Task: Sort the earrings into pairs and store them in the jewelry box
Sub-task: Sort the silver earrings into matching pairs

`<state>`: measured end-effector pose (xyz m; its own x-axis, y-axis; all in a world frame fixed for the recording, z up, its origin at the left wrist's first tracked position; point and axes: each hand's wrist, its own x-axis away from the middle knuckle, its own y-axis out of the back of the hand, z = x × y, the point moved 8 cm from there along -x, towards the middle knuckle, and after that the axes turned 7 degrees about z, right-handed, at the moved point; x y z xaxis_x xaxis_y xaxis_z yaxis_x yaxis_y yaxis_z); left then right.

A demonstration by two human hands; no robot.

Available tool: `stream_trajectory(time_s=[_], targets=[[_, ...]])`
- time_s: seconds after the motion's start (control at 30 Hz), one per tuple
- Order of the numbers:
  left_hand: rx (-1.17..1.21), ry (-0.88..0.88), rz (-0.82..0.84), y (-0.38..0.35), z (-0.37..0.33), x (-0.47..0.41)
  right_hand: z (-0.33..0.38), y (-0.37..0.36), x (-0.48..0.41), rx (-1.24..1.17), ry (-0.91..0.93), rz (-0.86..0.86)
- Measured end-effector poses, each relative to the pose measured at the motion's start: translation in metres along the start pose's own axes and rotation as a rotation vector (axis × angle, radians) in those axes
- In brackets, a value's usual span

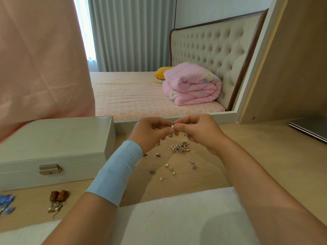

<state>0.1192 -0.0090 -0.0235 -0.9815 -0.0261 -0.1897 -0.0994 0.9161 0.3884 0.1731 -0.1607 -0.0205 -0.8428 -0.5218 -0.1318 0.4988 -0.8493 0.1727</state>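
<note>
- Beyond the grip stands a large white-framed mirror (235, 113), which shows a bed with a folded pink quilt.
- The pale wooden tabletop (256, 142) runs under and around the grip and carries everything we are sorting.
- To the left of the grip sits the white rectangular jewelry box (53, 138). Its lid is down and its metal latch faces us, so we judge nothing is being stored yet.
- Nearer us than the grip lies a white fleecy cloth (177, 218), probably a soft rest for our forearms.
- The left grip (150, 133) and the right grip (198, 133) meet fingertip to fingertip above the tabletop. Both are closed in a pinch on one small pale earring (173, 126), likely raised there for a close look or to fit its back.
- A light blue band (116, 172) wraps the left wrist.
- Just below the grip lies a loose heap of gold and silver earrings (180, 147), still unsorted.
- Nearer us than the heap, small studs, two pearl studs (162, 178) among them, lie spread apart in what look like matched twos.
- Far down to the left of the grip lies a pair of brown drop earrings (56, 200), side by side.
- We can read no brand, label or writing anywhere.
</note>
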Motion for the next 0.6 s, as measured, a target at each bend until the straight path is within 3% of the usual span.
stream_trajectory(time_s=[0.23, 0.37, 0.43, 0.6], targets=[[-0.193, 0.131, 0.07, 0.02, 0.005, -0.001, -0.008, -0.028, -0.003, 0.12, -0.031, 0.066], [-0.269, 0.214, 0.116, 0.031, 0.011, 0.0, -0.015, -0.049, -0.002, 0.439, -0.042, 0.173], [-0.193, 0.251, 0.135, 0.034, 0.013, 0.001, -0.019, -0.055, -0.001, 0.545, -0.06, 0.234], [0.197, 0.278, 0.068, 0.031, 0.014, 0.005, -0.01, -0.045, 0.002, 0.327, -0.064, 0.136]])
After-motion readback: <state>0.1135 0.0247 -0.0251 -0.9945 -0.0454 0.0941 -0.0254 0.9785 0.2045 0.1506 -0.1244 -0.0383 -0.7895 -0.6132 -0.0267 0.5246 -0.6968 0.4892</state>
